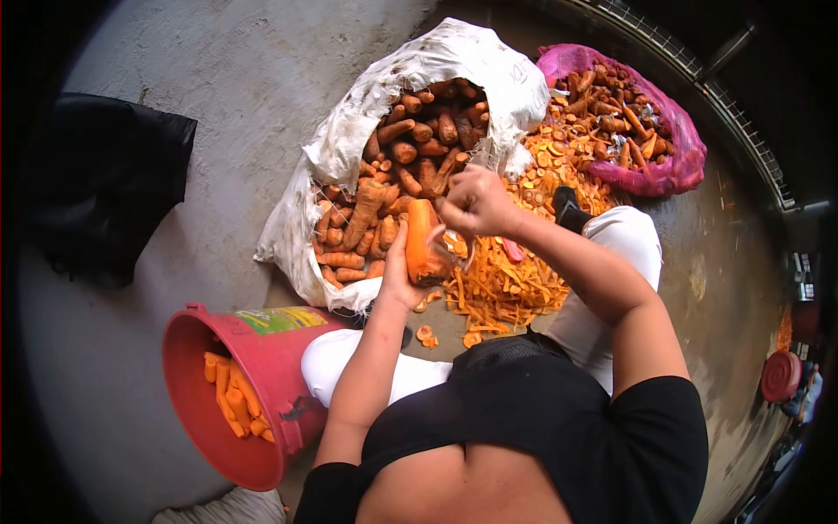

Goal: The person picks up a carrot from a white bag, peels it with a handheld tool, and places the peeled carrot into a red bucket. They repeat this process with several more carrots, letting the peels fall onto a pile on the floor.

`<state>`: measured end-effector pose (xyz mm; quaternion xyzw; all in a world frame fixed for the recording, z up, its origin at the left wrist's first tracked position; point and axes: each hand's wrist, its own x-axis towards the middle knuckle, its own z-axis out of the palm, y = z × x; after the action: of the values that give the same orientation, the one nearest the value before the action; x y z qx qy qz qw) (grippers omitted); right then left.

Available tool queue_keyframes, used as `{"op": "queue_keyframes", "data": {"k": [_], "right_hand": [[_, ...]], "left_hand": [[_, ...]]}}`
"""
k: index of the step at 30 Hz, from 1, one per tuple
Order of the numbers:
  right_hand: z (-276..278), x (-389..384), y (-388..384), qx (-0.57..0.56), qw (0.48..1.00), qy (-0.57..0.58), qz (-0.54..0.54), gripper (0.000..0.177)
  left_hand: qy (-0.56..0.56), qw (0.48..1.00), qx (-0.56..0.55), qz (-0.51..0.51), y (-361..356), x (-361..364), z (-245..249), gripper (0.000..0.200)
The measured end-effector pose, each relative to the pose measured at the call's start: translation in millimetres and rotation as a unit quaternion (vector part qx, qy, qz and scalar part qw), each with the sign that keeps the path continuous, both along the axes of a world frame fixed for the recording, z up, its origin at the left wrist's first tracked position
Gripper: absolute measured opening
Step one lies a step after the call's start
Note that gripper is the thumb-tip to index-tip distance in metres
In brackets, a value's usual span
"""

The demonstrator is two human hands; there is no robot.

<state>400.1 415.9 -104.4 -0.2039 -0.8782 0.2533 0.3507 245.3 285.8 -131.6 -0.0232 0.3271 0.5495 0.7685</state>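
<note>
My left hand (398, 272) is wrapped around the lower left side of a thick carrot (424, 236), held upright in front of me. The carrot's upper side is smooth and bright orange, while its lower end looks rougher and darker. My right hand (474, 203) is closed just to the right of the carrot's top, fingers curled; what it grips is too small and blurred to name. Behind both hands, a white sack (327, 162) lies with its mouth toward me, full of unpeeled carrots (403, 153). Below my right hand is a heap of carrot peelings (506, 293).
A red bucket (188, 419) tipped on its side at left holds peeled carrots (234, 397). A pink sack (685, 157) of carrots stands at the back right, with carrot slices (559, 162) beside it. Black plastic (122, 175) is at far left.
</note>
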Motion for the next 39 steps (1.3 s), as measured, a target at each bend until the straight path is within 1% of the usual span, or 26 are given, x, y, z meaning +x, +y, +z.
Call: {"op": "queue_keyframes", "data": {"k": [1,2,5,9,12,15,16,17,19,20,23,24,25,27,28,29,31,32,33,35,36,38,39], "right_hand": [[0,-2,-7,0.003,0.999,0.030,0.034,0.030],[-2,-3,-11,0.013,0.999,0.024,0.047,0.031],[2,-3,-15,0.056,0.996,0.000,0.069,0.025],[3,-3,-15,0.076,0.993,-0.005,0.086,0.025],[3,-5,-12,0.089,0.993,-0.003,0.078,0.025],[-6,-3,7,0.043,0.998,-0.008,-0.047,0.029],[-6,0,23,0.048,0.994,-0.038,-0.094,0.032],[-7,6,40,0.053,0.986,-0.068,-0.140,0.035],[-15,19,64,0.102,0.946,-0.158,-0.264,0.039],[-23,22,70,0.129,0.945,-0.116,-0.278,0.041],[-4,13,50,0.018,0.950,-0.165,-0.263,0.038],[-2,9,43,-0.033,0.955,-0.182,-0.232,0.044],[3,7,32,-0.033,0.965,-0.163,-0.204,0.039],[-7,3,23,0.008,0.988,-0.061,-0.139,0.034],[-2,2,14,0.004,0.995,-0.031,-0.099,0.031],[4,2,4,0.048,0.997,-0.010,-0.057,0.032],[7,1,-11,0.041,0.999,-0.012,0.025,0.032],[6,-1,-16,0.056,0.997,0.012,0.055,0.033],[3,-4,-19,0.076,0.995,0.024,0.061,0.034],[3,-4,-19,0.079,0.993,0.027,0.081,0.034],[5,-3,-20,0.087,0.992,0.026,0.090,0.034],[11,-4,-20,0.104,0.988,0.025,0.111,0.034],[10,-4,-20,0.102,0.989,0.019,0.104,0.033]], "left_hand": [[0.001,1.000,-0.005,-0.010,0,0,-1,0.042],[0.001,1.000,-0.004,-0.010,0,1,-1,0.042],[0.004,1.000,0.000,-0.015,0,9,7,0.043],[-0.048,0.998,0.010,-0.034,-2,8,-7,0.046],[-0.008,1.000,0.026,-0.013,-1,5,-4,0.048],[0.096,0.993,0.057,-0.040,-8,2,11,0.051],[0.088,0.994,0.042,-0.059,-11,5,11,0.055],[0.084,0.992,0.054,-0.075,-15,6,11,0.053],[0.079,0.988,0.081,-0.107,-18,5,14,0.050],[0.056,0.986,0.092,-0.126,-17,4,11,0.052],[0.071,0.992,0.042,-0.095,-14,4,8,0.054],[0.086,0.992,0.023,-0.092,-12,6,13,0.056],[0.079,0.994,0.016,-0.072,-9,7,13,0.054],[0.067,0.997,0.001,-0.030,-5,6,9,0.050],[0.038,0.998,0.043,-0.017,-4,4,0,0.048],[-0.007,0.998,0.049,-0.026,-3,0,-11,0.048],[-0.097,0.992,0.058,-0.048,1,-5,-5,0.047],[0.012,1.000,-0.007,-0.009,0,5,-4,0.047],[0.009,1.000,0.008,-0.022,-1,5,-3,0.047],[0.000,0.998,0.038,-0.050,-3,5,-3,0.047],[0.005,1.000,0.007,-0.029,-2,9,5,0.047],[0.045,0.998,0.001,-0.041,-4,11,8,0.046],[0.065,0.997,-0.002,-0.046,-5,13,9,0.046]]}}
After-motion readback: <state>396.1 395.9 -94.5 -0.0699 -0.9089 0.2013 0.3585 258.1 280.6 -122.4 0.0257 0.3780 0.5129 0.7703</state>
